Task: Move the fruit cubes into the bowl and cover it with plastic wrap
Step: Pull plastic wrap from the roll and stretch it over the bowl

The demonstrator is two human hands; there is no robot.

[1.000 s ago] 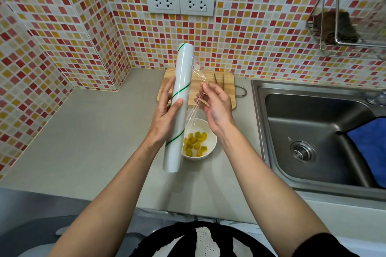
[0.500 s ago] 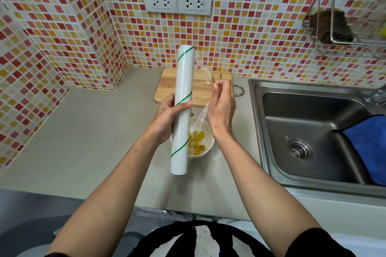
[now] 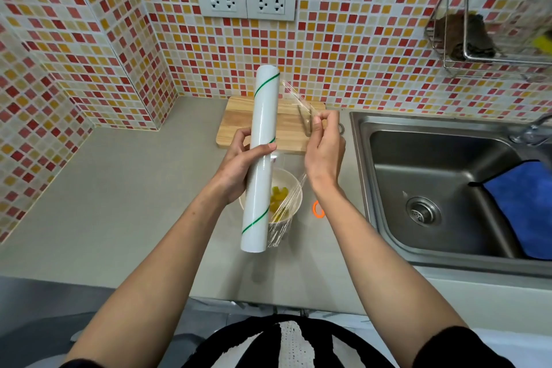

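Observation:
A white bowl [image 3: 291,188] with yellow fruit cubes [image 3: 279,196] stands on the grey counter, partly hidden behind the roll. My left hand [image 3: 239,164] grips a white plastic wrap roll [image 3: 261,158] with green stripes, held nearly upright above the bowl. My right hand [image 3: 324,149] pinches the free edge of the clear film [image 3: 298,101] near the roll's top, over the wooden cutting board [image 3: 239,125]. Loose film [image 3: 283,218] stretches from the roll across the bowl.
A steel sink [image 3: 448,188] with a blue cloth [image 3: 525,209] lies to the right. A small orange ring [image 3: 318,210] lies beside the bowl. A wire rack [image 3: 490,39] hangs on the tiled wall, and two sockets [image 3: 246,3] sit above the board.
My right hand has pulled the film edge farther to the right, away from the roll, so more film is unrolled. The roll stays in my left hand over the bowl.

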